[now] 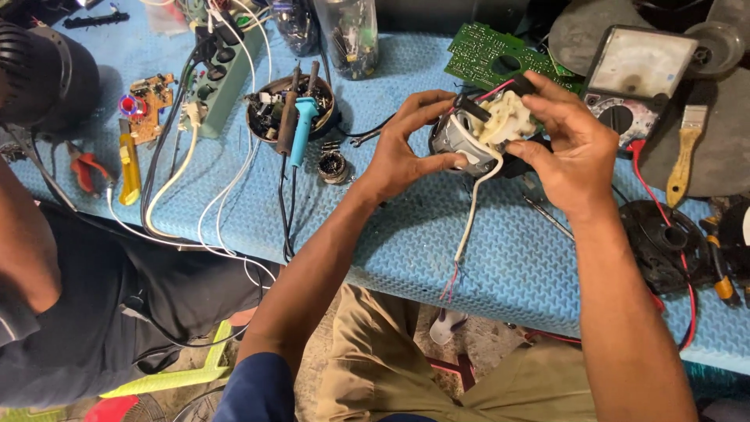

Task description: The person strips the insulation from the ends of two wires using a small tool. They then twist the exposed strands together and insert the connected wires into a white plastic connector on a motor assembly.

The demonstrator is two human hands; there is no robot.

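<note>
I hold the small motor (pixel 478 134) up off the blue bench (pixel 437 234) — my left hand (pixel 406 144) cradling its metal body, my right hand (pixel 566 144) pinching the cream gear housing — so its white cable (pixel 473 211) dangles free.

Both hands, left hand (pixel 402 148) and right hand (pixel 570 148), grip a small motor (pixel 476 137) with a white cable (pixel 473 215) above the blue table (pixel 500 258).

Blue mat (pixel 406 234) (waffle-textured), green circuit board (pixel 484 55)
</note>
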